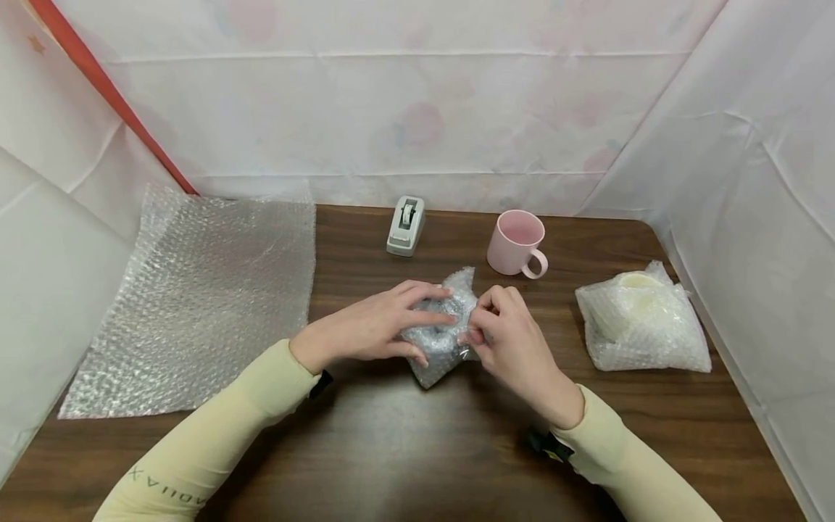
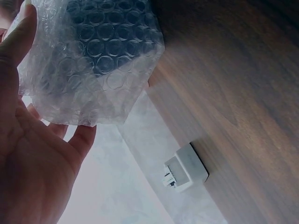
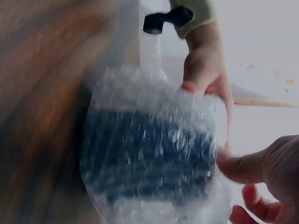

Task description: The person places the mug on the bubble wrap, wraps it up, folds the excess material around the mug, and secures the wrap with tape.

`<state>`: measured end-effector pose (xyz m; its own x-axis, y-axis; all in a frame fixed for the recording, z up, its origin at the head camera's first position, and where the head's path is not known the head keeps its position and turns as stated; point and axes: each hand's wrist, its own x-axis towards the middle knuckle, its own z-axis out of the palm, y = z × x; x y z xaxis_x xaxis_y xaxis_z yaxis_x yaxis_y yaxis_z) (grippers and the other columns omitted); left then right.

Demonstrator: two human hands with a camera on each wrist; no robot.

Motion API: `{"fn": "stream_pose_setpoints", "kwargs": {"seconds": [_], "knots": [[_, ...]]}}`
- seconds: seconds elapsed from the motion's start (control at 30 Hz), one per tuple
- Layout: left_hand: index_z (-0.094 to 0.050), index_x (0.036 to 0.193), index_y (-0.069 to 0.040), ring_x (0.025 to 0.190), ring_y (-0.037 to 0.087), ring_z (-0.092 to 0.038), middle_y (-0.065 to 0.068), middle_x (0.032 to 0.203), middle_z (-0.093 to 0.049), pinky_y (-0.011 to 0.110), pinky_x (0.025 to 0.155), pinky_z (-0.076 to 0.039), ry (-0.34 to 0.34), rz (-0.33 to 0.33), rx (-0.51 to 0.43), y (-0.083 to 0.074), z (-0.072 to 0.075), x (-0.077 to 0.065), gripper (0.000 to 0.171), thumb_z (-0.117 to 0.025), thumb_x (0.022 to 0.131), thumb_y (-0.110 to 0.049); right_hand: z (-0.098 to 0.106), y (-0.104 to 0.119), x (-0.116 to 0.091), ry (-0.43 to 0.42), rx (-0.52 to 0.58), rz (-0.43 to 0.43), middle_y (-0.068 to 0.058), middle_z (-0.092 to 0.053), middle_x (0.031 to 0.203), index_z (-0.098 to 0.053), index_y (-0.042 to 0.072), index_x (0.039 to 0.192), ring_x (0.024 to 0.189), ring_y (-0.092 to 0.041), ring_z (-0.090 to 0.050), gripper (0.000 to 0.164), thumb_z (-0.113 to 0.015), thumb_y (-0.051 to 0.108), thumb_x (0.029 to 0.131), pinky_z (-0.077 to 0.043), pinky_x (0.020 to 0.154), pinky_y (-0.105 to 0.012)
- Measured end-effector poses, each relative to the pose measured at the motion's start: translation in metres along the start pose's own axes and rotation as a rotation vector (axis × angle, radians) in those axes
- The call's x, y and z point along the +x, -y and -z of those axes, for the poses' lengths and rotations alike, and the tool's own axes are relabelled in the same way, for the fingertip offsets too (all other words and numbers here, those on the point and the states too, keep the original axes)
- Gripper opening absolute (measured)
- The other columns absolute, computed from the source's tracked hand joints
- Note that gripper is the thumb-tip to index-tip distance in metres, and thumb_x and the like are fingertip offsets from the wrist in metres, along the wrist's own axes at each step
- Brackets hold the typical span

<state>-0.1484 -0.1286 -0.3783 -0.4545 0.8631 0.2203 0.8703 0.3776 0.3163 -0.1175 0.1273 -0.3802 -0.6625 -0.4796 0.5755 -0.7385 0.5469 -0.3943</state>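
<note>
A dark blue object shows through a bundle of clear bubble wrap (image 1: 432,368) at the middle of the table. My left hand (image 1: 372,326) rests over the bundle's left side, fingers spread and fairly straight. In the left wrist view, the thumb and fingers of that hand (image 2: 37,154) lie around the bundle's edge. My right hand (image 1: 522,348) pinches the wrap at the bundle's right side with curled fingers. The right wrist view, slightly blurred, shows the right thumb (image 3: 243,168) at the wrapped bundle (image 3: 149,149), with the left hand (image 3: 205,70) behind.
A pink mug (image 1: 512,250) stands behind the right hand. Beside it to the left is a white tape dispenser (image 1: 406,226). A bubble-wrapped pale item (image 1: 642,322) sits at the right, and a flat bubble wrap sheet (image 1: 202,304) covers the left of the wooden table (image 1: 391,449).
</note>
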Motion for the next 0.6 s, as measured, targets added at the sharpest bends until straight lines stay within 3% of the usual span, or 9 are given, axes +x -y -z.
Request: {"fn": "stream_pose_setpoints", "kwargs": {"seconds": [0.1,0.2,0.33,0.5,0.6], "knots": [[-0.054,0.144,-0.019,0.142,0.023,-0.03,0.007,0.156,-0.034,0.039,0.11,-0.036,0.0,0.005,-0.01,0.0002,-0.0018,-0.0004,0.066,-0.073,0.087,-0.045,-0.0026,0.0009,-0.0019,0.003,0.026,0.017,-0.004,-0.052,0.094,-0.066,0.014,0.071,0.088,-0.028,-0.047,0.025,-0.087,0.001,0.073,-0.046,0.073,-0.038],[-0.053,0.145,-0.021,0.142,0.023,-0.03,0.006,0.157,-0.034,0.04,0.11,-0.036,0.003,0.01,-0.017,0.0001,-0.003,-0.0006,0.066,-0.072,0.087,-0.046,-0.0029,0.0021,-0.0042,0.012,0.034,0.005,-0.006,-0.055,0.102,-0.078,0.014,0.089,0.094,-0.029,-0.048,0.02,-0.086,0.002,0.075,-0.046,0.081,-0.042],[-0.052,0.146,-0.022,0.142,0.022,-0.03,0.006,0.157,-0.033,0.039,0.11,-0.037,0.003,0.01,-0.015,-0.0001,-0.0033,-0.0005,0.067,-0.072,0.087,-0.046,-0.0019,0.0025,-0.007,0.042,0.016,-0.011,-0.009,-0.057,0.111,-0.078,0.015,0.107,0.103,-0.03,-0.047,0.03,-0.084,0.005,0.079,-0.045,0.086,-0.045],[-0.052,0.146,-0.023,0.142,0.022,-0.03,0.005,0.157,-0.034,0.039,0.111,-0.036,0.0,0.011,-0.026,0.0008,-0.0014,-0.0002,0.066,-0.071,0.087,-0.047,-0.0002,0.0019,-0.0072,0.084,-0.038,-0.018,-0.011,-0.059,0.119,-0.078,0.015,0.109,0.11,-0.033,-0.046,0.026,-0.081,0.01,0.083,-0.044,0.09,-0.046],[-0.059,0.139,-0.017,0.143,0.02,-0.031,0.004,0.156,-0.036,0.037,0.112,-0.035,-0.016,0.031,-0.056,0.0026,-0.0007,-0.0003,0.064,-0.075,0.085,-0.046,0.0013,0.0004,-0.0069,0.118,-0.073,-0.005,-0.011,-0.058,0.122,-0.078,0.014,0.108,0.112,-0.034,-0.046,0.022,-0.079,0.015,0.087,-0.045,0.09,-0.046]]}}
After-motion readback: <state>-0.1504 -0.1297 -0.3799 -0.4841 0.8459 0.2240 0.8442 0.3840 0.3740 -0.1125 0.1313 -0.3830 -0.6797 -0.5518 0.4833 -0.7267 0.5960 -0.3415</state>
